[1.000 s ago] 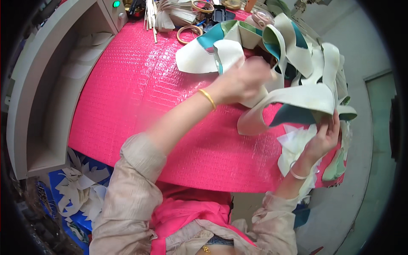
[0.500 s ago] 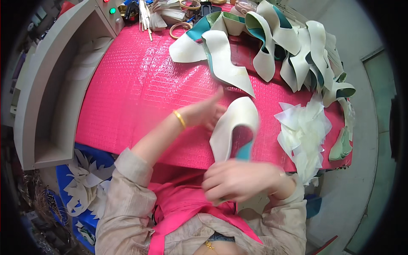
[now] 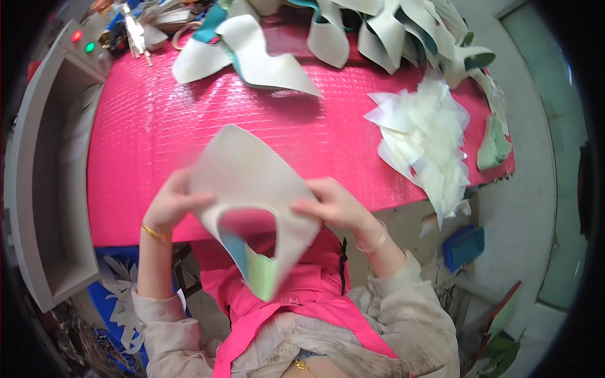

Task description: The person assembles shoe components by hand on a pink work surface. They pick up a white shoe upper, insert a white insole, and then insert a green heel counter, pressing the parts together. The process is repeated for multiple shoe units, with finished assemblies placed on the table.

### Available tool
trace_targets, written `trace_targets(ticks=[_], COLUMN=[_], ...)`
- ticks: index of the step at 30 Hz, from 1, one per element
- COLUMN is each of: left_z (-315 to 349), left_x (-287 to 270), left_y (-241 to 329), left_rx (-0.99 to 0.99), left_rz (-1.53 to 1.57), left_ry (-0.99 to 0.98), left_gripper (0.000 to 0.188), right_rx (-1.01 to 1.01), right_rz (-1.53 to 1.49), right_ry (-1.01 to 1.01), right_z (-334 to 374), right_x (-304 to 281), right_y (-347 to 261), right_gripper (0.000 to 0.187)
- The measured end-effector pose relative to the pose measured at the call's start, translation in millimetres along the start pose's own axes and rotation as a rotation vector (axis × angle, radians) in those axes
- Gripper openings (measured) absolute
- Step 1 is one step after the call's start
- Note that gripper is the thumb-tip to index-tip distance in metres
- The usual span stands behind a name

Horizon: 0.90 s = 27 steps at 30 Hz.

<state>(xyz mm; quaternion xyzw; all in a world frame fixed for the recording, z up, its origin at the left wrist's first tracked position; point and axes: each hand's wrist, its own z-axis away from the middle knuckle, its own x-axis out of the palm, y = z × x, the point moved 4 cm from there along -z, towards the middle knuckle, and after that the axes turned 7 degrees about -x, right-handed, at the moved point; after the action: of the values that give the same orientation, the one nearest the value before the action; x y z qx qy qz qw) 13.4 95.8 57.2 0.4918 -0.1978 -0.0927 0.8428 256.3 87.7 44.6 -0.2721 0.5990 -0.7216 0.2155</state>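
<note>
A white shoe upper (image 3: 249, 167) is held up over the table's front edge, its oval opening facing me and its blue and pale green lining showing inside. My left hand (image 3: 176, 198) pinches its left side, thumb on the front face. On the opposite side my right hand (image 3: 331, 201) grips the edge, thumb also in front. The upper is slightly blurred, and the fingers behind it are hidden. Beyond it, another white upper (image 3: 268, 60) lies on the pink table cover (image 3: 151, 138).
Several white uppers with teal lining (image 3: 384, 38) are heaped at the back right. A pile of translucent whitish pieces (image 3: 422, 132) overhangs the front edge. A grey machine housing (image 3: 38, 164) borders the left. Below are a blue bin (image 3: 463, 246) and white scraps (image 3: 123, 302).
The upper has come nearer to me and left, turning to face me. My left hand, earlier apart from it with fingers spread, now grips its left side. The view has shifted right.
</note>
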Motion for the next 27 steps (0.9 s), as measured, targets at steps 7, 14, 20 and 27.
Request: trace_targets(ticks=[7, 14, 20, 27], left_z=[-22, -77, -189, -217], left_x=[-16, 142, 280, 281], left_y=[3, 63, -25, -29], left_rx=[0.200, 0.865, 0.834, 0.608], left_rz=[-0.991, -1.137, -1.382, -1.398], left_ry=[0.620, 0.179, -0.017, -0.059], left_gripper=[0.055, 0.039, 0.027, 0.040], right_rx=[-0.211, -0.361, -0.392, -0.339], right_rz=[0.685, 1.676, 1.751, 1.442], right_ry=[0.336, 0.609, 0.255, 0.205], right_z=[51, 87, 73, 50], right_x=[-45, -191, -232, -241], right_y=[-33, -41, -14, -76], right_gripper=[0.027, 0.042, 0.032, 0.035])
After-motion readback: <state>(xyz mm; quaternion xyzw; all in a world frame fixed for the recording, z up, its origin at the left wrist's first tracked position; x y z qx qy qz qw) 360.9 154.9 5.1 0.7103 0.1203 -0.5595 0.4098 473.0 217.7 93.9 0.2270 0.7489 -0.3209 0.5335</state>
